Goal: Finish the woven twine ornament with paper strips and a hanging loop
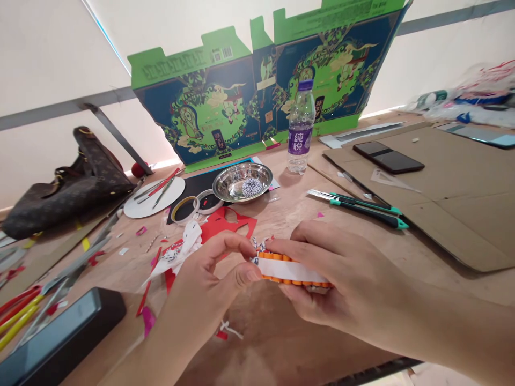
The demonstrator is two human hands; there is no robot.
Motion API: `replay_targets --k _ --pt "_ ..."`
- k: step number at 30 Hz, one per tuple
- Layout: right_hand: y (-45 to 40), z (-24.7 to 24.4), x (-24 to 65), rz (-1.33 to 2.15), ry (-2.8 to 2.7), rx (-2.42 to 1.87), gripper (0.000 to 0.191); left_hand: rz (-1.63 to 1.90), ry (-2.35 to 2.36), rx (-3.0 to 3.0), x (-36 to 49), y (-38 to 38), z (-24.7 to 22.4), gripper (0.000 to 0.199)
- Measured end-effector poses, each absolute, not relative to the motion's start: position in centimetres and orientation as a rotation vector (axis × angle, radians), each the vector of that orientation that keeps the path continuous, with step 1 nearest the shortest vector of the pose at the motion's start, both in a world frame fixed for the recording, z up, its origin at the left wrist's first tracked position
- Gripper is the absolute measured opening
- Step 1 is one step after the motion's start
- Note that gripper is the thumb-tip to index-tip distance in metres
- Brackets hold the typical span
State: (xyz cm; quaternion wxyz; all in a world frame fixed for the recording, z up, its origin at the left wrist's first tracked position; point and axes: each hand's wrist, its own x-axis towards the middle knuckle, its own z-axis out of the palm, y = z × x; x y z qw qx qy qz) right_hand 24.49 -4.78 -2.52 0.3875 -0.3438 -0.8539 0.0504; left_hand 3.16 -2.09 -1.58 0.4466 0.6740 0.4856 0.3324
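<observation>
Both hands are together, the left hand (209,281) and right hand (346,273) clamping an orange-edged paper strip (287,269) flat to keep it steady, in front of a steel bowl (257,167)

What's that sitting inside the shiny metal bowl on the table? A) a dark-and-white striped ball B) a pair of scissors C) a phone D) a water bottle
A: the steel bowl holds a small dark-and-white striped ball resting in its middle.

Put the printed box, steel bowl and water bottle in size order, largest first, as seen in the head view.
Printed box is largest. The water bottle and steel bowl look alike, so I cannot rank them.
</observation>
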Motion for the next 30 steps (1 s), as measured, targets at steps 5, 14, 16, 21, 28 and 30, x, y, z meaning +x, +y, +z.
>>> replay_targets --k 5,14,16,21,28,30 --pt "-4.6 -2.5 24.7 0.126 -2.189 -0.867 0.033 0.801 1.249 1.818 2.5 -2.2 -1.2 0.039" --pt "-4.6 -2.3 24.8 0.133 -2.174 -0.835 0.032 0.77 1.1 1.662 3.5 -2.4 -0.4 0.015" --pt "-4.6 -2.3 24.7 0.124 -2.188 -0.834 0.031 0.772 1.14 1.692 3.6 -2.6 -0.7 0.015" --pt "-4.5 -2.6 24.5 0.09 -2.19 -0.827 0.028 0.787 1.258 1.81 3.9 -2.9 -1.0 0.014" --pt "-4.8 -3.0 24.3 0.11 -2.195 -0.794 0.027 0.81 1.224 1.809 4.4 -3.0 -1.0 0.012" --pt "-4.8 -2.9 24.3 0.096 -2.203 -0.806 0.027 0.795 1.207 1.725 4.4 -3.1 -1.1 0.014"
